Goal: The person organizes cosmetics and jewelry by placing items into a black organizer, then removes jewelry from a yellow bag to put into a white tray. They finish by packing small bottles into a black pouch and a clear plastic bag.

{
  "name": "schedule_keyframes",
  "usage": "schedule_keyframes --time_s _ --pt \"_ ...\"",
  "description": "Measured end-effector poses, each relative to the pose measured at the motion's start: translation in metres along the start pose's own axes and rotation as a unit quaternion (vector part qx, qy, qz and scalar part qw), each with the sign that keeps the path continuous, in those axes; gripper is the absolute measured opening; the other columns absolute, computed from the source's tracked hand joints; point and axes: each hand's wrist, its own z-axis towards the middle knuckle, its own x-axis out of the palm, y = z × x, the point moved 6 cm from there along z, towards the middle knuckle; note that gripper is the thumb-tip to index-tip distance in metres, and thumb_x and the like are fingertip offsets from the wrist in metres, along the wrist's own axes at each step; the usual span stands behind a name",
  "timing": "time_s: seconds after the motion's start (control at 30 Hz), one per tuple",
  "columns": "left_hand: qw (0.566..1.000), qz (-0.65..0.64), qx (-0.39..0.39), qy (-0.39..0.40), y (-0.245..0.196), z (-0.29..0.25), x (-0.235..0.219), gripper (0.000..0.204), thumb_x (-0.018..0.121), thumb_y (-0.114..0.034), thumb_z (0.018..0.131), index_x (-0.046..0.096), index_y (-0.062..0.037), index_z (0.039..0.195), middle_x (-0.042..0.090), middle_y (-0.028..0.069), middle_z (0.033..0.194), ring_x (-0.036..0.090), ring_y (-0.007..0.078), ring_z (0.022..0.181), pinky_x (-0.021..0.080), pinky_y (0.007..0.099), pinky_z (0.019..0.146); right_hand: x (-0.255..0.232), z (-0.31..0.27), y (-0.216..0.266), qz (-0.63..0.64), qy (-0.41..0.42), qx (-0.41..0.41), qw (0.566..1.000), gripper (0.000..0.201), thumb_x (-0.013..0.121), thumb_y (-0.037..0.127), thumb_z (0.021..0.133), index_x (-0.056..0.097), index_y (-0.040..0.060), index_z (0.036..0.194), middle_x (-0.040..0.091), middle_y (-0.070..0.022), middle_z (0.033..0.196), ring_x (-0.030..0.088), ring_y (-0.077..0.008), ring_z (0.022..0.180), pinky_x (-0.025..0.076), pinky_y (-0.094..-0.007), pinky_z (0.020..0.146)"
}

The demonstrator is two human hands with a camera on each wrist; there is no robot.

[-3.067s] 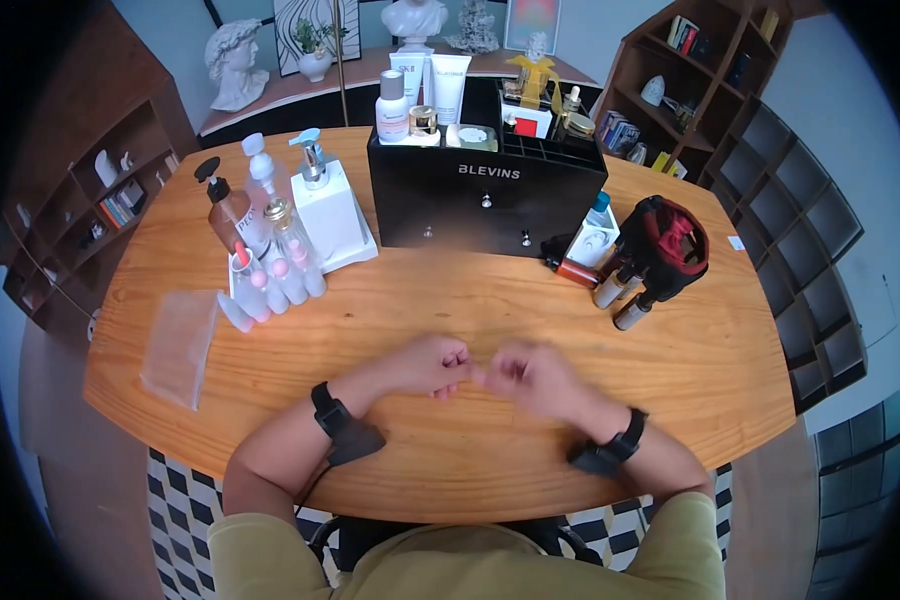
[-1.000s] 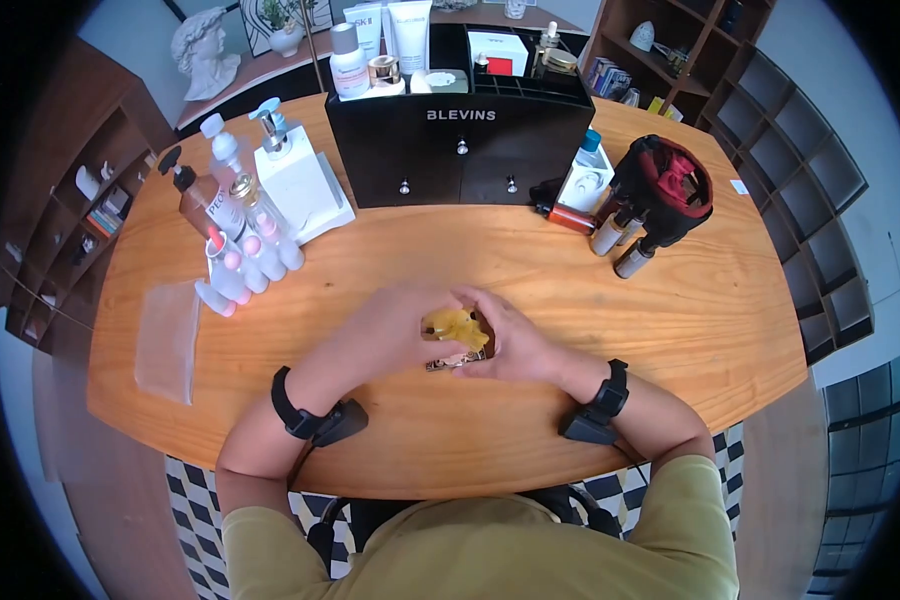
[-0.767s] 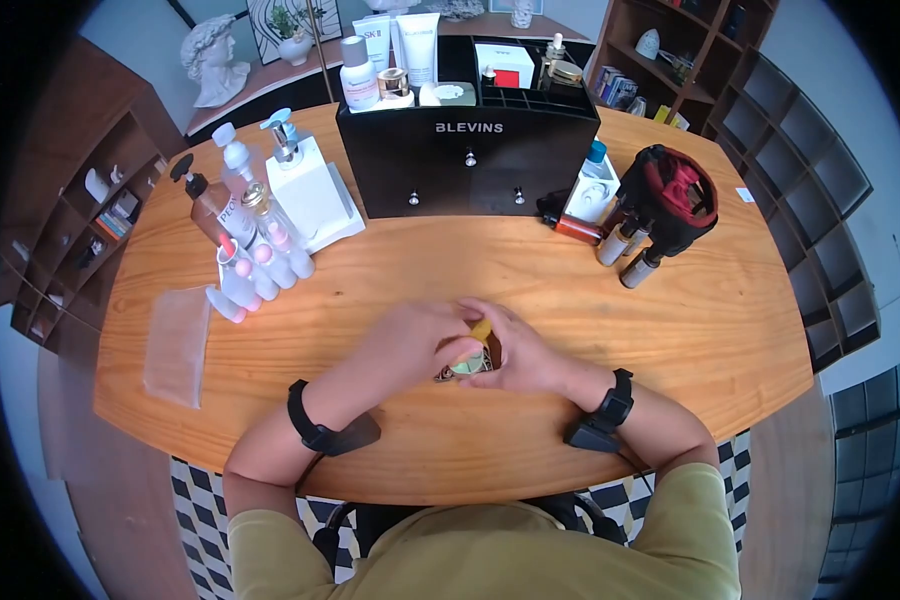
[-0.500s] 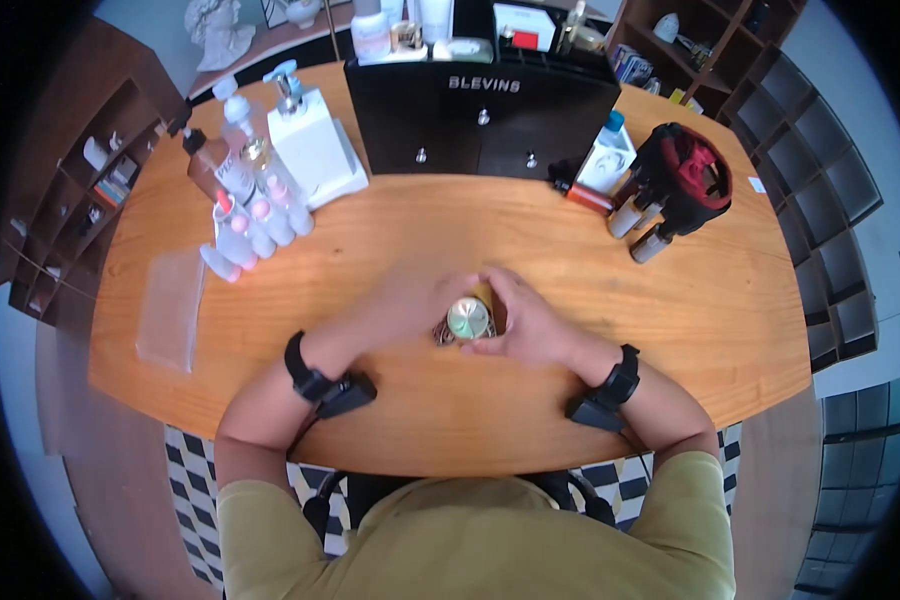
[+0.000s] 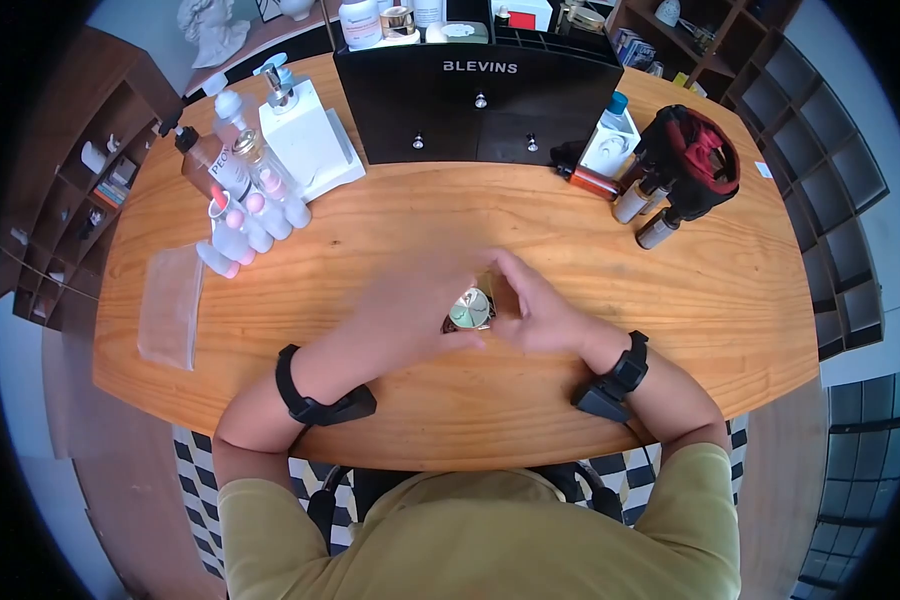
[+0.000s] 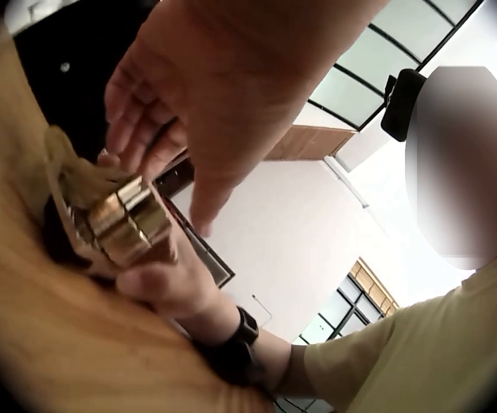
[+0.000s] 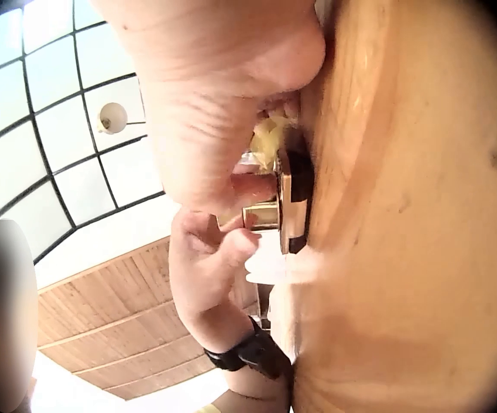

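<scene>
A gold-topped bottle with a yellow ribbon (image 7: 270, 142) stands on the wooden table between both hands. From above, its shiny round top (image 5: 470, 309) faces the head camera; in the left wrist view it is a gold cylinder (image 6: 130, 219) over a wider base. My right hand (image 5: 545, 310) curls round the right side, its thumb against the dark, copper-edged base (image 7: 297, 202). My left hand (image 5: 425, 295), blurred in the head view, hovers beside the top. Its fingers (image 6: 145, 129) are loosely bent and apart from the gold cylinder. Much of the bottle's body is hidden.
Behind stands a black drawer organizer (image 5: 480, 125). Pump bottles and pink-tipped bottles (image 5: 245, 225) are at the left, near a clear pouch (image 5: 170, 308). At the right are a black-and-red brush bag (image 5: 690, 160), small bottles (image 5: 655, 228) and a white box (image 5: 610, 145).
The ribboned bottle, on the organizer at first, is now on the table between the hands. Both hands, near each other before, surround it. The left hand keeps moving about the gold top.
</scene>
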Motion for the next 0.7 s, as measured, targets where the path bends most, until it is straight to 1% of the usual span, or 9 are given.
schedule_keyframes --time_s 0.03,0.13,0.23,0.37,0.53,0.57,0.63,0.67,0.7 --pt "1.0 -0.001 -0.019 0.017 0.004 0.0 0.006 0.043 0.078 -0.029 0.071 0.058 -0.0066 0.102 0.06 0.0118 0.089 0.059 0.0313 0.086 0.047 0.0394 0.072 -0.001 0.001 -0.005 0.046 -0.001 0.003 0.999 0.064 0.073 0.013 0.075 0.042 0.0039 0.13 0.053 -0.018 0.121 0.053 -0.0275 0.112 0.043 -0.0345 0.094" --pt "0.998 0.004 -0.062 0.027 0.02 0.001 0.015 0.043 0.079 -0.027 0.07 0.057 -0.0044 0.099 0.059 0.0115 0.083 0.059 0.031 0.08 0.048 0.0389 0.07 -0.006 0.004 -0.012 -0.008 -0.063 0.066 0.996 0.036 0.067 0.007 0.083 0.054 0.0052 0.117 0.061 -0.002 0.105 0.049 -0.0047 0.077 0.043 -0.0235 0.064" --pt "0.996 0.009 -0.083 -0.008 0.03 0.004 0.004 0.041 0.079 -0.022 0.07 0.057 -0.0023 0.097 0.058 0.0112 0.079 0.059 0.0307 0.076 0.048 0.0379 0.068 -0.006 0.007 -0.021 -0.002 -0.115 0.038 0.993 0.012 0.065 0.008 0.084 0.059 0.0007 0.092 0.061 -0.012 0.073 0.054 -0.0171 0.057 0.043 -0.0301 0.053" --pt "0.984 0.04 -0.139 -0.108 0.056 0.013 -0.017 0.035 0.078 -0.015 0.07 0.056 -0.0005 0.093 0.057 0.0114 0.077 0.057 0.0305 0.071 0.047 0.037 0.065 -0.014 0.004 -0.011 -0.058 -0.132 0.084 0.986 0.007 0.065 0.008 0.086 0.061 0.0023 0.09 0.056 -0.0025 0.062 0.045 -0.0055 0.053 0.039 -0.0236 0.048" --pt "0.978 0.09 -0.185 -0.047 0.096 0.013 -0.013 0.037 0.079 -0.015 0.068 0.058 -0.0013 0.094 0.057 0.0116 0.078 0.057 0.0314 0.074 0.047 0.037 0.067 -0.019 0.004 -0.013 -0.089 -0.174 0.085 0.977 0.01 0.067 0.008 0.084 0.06 0.0014 0.087 0.053 -0.0047 0.057 0.045 -0.0064 0.052 0.04 -0.0251 0.049" --pt "0.975 0.096 -0.201 -0.024 0.097 0.014 -0.012 0.038 0.08 -0.015 0.067 0.058 -0.0016 0.095 0.058 0.0119 0.079 0.058 0.0317 0.077 0.047 0.0369 0.069 -0.02 0.004 -0.013 -0.088 -0.175 0.092 0.976 0.01 0.067 0.008 0.083 0.06 0.0013 0.087 0.055 -0.0089 0.059 0.05 -0.0132 0.053 0.042 -0.0281 0.05" --pt "0.982 0.135 -0.098 -0.085 0.077 0.015 -0.02 0.043 0.081 -0.019 0.066 0.06 -0.0019 0.099 0.058 0.0119 0.084 0.057 0.0318 0.083 0.047 0.0373 0.074 -0.021 0.004 -0.011 -0.084 -0.176 0.104 0.975 0.012 0.067 0.008 0.081 0.059 0.0011 0.086 0.061 -0.0174 0.064 0.061 -0.0267 0.055 0.046 -0.034 0.053" --pt "0.98 0.154 -0.046 -0.115 0.061 0.014 -0.025 0.046 0.081 -0.02 0.065 0.06 -0.0021 0.101 0.058 0.012 0.086 0.057 0.0319 0.086 0.046 0.0375 0.076 -0.021 0.004 -0.012 -0.091 -0.173 0.106 0.975 0.012 0.067 0.008 0.081 0.059 0.001 0.086 0.061 -0.0176 0.064 0.061 -0.0277 0.055 0.047 -0.0344 0.053" --pt "0.991 0.117 -0.015 -0.058 0.045 0.014 -0.019 0.049 0.082 -0.022 0.064 0.06 -0.0024 0.102 0.058 0.0117 0.09 0.056 0.0313 0.09 0.045 0.038 0.079 -0.021 0.004 -0.012 -0.097 -0.17 0.107 0.975 0.012 0.067 0.008 0.08 0.059 0.001 0.087 0.06 -0.0178 0.064 0.061 -0.0286 0.056 0.047 -0.0348 0.053"
